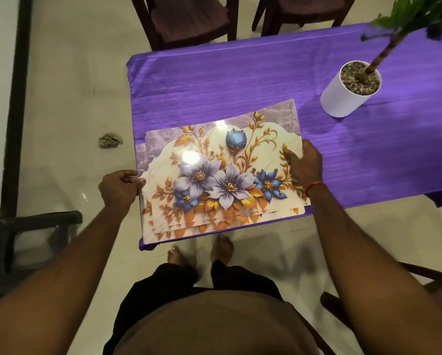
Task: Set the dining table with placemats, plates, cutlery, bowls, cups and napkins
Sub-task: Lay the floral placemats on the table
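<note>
On ribbed purple cloth (214, 80), glossy rectangular placemats (216, 160).

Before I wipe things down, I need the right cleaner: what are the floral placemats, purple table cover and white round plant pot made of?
Floral placemats: likely glossy plastic or laminate; sharp glare spots, stiff flat edges. Purple table cover: seemingly satiny fabric; fine ribbing, soft sheen, draped corner. White round plant pot: smooth, matte, plastic or ceramic; cannot tell which.

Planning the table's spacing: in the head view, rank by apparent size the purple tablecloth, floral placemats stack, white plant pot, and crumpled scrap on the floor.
1. purple tablecloth
2. floral placemats stack
3. white plant pot
4. crumpled scrap
Gaps are plain despite differing nearness.
</note>
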